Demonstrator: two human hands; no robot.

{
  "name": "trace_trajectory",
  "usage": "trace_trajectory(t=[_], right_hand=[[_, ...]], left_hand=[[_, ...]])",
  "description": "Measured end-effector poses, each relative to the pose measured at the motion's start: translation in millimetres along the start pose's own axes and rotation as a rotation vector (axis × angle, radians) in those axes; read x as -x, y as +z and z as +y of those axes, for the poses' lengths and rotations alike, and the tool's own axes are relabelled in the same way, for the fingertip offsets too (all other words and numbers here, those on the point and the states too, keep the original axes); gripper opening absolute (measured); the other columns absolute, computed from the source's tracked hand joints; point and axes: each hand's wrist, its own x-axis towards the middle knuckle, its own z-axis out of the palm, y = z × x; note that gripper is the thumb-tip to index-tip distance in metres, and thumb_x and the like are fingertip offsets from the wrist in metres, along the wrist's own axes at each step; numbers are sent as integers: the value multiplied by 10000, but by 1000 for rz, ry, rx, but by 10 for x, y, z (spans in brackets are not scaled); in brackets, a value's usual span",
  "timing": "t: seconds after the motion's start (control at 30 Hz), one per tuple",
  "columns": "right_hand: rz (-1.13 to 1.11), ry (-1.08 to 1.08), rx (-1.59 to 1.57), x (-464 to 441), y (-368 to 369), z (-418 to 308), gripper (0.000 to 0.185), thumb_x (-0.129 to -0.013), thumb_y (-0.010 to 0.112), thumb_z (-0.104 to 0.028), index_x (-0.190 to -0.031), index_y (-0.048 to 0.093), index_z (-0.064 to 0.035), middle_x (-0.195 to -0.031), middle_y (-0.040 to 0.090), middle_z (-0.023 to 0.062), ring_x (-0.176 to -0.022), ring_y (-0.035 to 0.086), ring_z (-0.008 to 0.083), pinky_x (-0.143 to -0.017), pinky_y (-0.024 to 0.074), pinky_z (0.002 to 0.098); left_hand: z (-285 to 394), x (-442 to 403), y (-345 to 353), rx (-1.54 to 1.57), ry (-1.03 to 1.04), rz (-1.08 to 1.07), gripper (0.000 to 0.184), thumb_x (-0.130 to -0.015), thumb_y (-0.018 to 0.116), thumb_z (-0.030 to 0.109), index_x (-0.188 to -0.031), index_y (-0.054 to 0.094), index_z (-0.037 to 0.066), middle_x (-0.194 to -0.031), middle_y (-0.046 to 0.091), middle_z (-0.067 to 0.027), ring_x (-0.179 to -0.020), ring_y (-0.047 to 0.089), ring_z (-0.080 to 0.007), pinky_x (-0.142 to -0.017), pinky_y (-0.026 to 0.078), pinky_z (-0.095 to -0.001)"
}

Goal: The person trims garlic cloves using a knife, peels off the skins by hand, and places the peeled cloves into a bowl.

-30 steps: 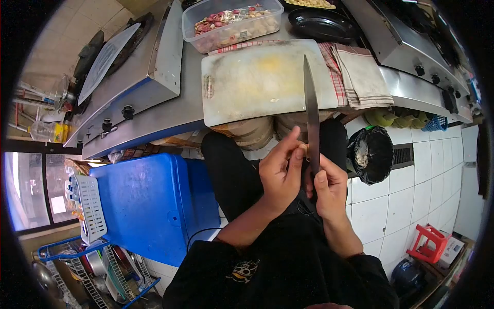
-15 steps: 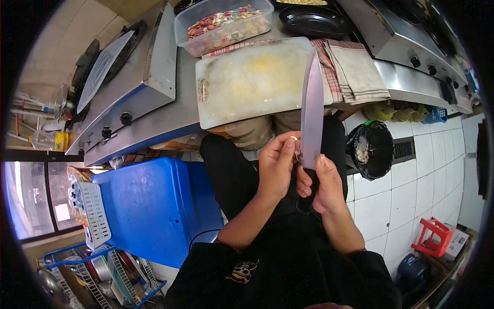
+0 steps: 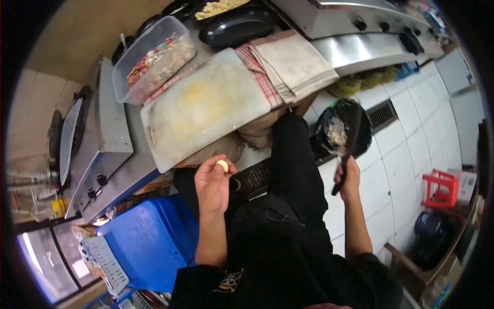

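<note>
A peeled, pale garlic clove point(image 3: 223, 165) is pinched between the thumb and fingers of my left hand point(image 3: 211, 190), just in front of the cutting board's near edge. My right hand point(image 3: 351, 181) is closed around the black handle of a large kitchen knife point(image 3: 340, 174). Its blade, blurred by motion, points away from me over the bin lined with a black bag point(image 3: 364, 131). Pale peelings point(image 3: 336, 133) lie in that bin. The white cutting board point(image 3: 206, 110) rests on the counter, with yellowish stains on its surface.
A clear plastic tub point(image 3: 121, 77) holds shallots and garlic. Beside it are a black oval dish point(image 3: 239, 27), pale peeled cloves point(image 3: 220, 8) and folded cloths point(image 3: 293, 64). Steel stoves flank the board. A blue cooler box point(image 3: 139, 242) stands left, a red stool point(image 3: 440, 188) right.
My right hand has carried the knife right, from in front of me to over the bin. My left hand, holding the clove, has moved left and down. The view has turned and shifted right.
</note>
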Motion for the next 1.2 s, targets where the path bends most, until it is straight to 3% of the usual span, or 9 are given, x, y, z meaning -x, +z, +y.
trace_trajectory(t=[0.27,0.53,0.73,0.8,0.93,0.97,1.0,1.07,1.2], right_hand=[[436,182,-5,-1422,-1231,948,415,-940,424,-509,-739,438,-146,-519,365,-11,-383,373,123,-365,317,272],[495,84,269,-2110,-1815,1561,528,-915,483,-520,-609,461,-91,-486,425,-11,-382,385,98,-368,276,260],[444,110,327,-1718,-1840,1585,336,-880,632,-327,-1037,536,-46,-615,512,6,-369,381,82,-327,284,229],[458,166,370,-1597,-1835,1552,361,-844,657,-174,-1153,508,-63,-647,539,23,-378,384,85,-331,273,232],[485,163,317,-1469,-1983,1615,533,-794,623,2,-1279,428,-106,-736,582,68,-398,385,81,-348,269,237],[492,179,321,-1414,-1898,1530,580,-784,619,23,-1306,412,-121,-755,592,78,-401,381,79,-353,269,237],[489,195,352,-1389,-1869,1514,640,-761,612,61,-1331,403,-143,-770,603,92,-400,369,77,-357,260,238],[487,205,391,-1357,-1839,1541,646,-756,632,66,-1326,408,-139,-743,604,91,-398,366,81,-354,257,246],[510,154,444,-1351,-1846,1688,572,-767,701,6,-1264,441,-108,-650,576,72,-408,383,90,-369,256,249]], left_hand=[[760,-964,400,-570,226,-14,262,-897,603,178,-1047,598,-37,-859,606,-66,-777,560,-140,-722,449,-271],[1010,-3482,810,-1175,659,-74,223,-803,695,233,-903,697,33,-747,675,-50,-672,615,-112,-631,482,-257],[556,-4808,873,-1359,738,149,288,-682,745,315,-873,719,102,-783,691,-81,-750,666,-235,-729,526,-348],[489,-4854,819,-1437,862,320,479,-716,758,374,-1068,665,64,-817,688,-75,-758,659,-206,-722,514,-325],[961,-4703,570,-1187,746,436,425,-780,686,347,-1045,633,20,-846,670,-155,-783,651,-269,-711,501,-366],[1175,-4242,518,-1047,808,242,368,-768,680,291,-1029,644,34,-876,672,-164,-817,651,-275,-721,502,-359],[1313,-4901,-145,-1314,873,385,421,-753,706,393,-1025,677,73,-811,686,-74,-775,656,-214,-730,507,-336],[1584,-4635,-477,-1615,736,477,293,-772,691,328,-941,705,90,-798,686,-67,-728,648,-190,-688,504,-314],[1761,-4216,-1155,-1667,242,173,207,-682,737,275,-817,729,118,-783,691,-83,-719,655,-213,-702,512,-335]])
